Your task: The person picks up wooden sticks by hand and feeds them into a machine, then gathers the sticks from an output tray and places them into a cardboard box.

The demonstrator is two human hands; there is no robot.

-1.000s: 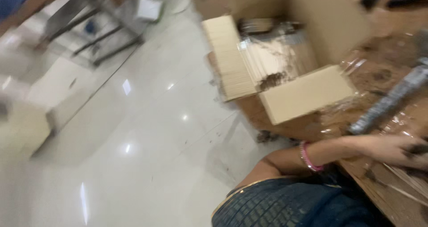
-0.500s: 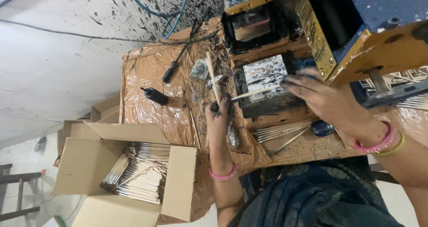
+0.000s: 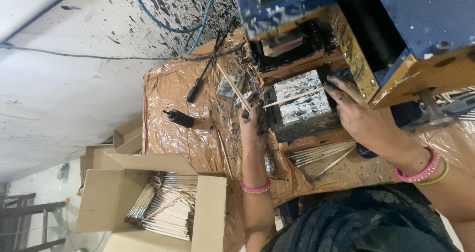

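Note:
My left hand [image 3: 253, 126], stained with black ink, holds a thin wooden stick [image 3: 233, 87] that points away over the brown plastic-covered bench [image 3: 173, 83]. My right hand [image 3: 363, 118], also ink-stained, rests against a foil-topped block [image 3: 302, 106] under a blue and yellow press machine [image 3: 405, 29]. Its fingertips touch the end of a second stick [image 3: 294, 97] lying across the block. Pink bangles sit on both wrists.
An open cardboard box [image 3: 123, 182] full of sticks [image 3: 166, 212] stands below the bench's left end. A loose pile of sticks [image 3: 321, 152] lies near my body. A black bottle [image 3: 179, 118], a black pen-like tool [image 3: 196, 88] and cables lie on the ink-spattered bench.
The view swung from the floor and the box up to the bench and machine. Over the last half second both hands stayed at the block, with the view now closer.

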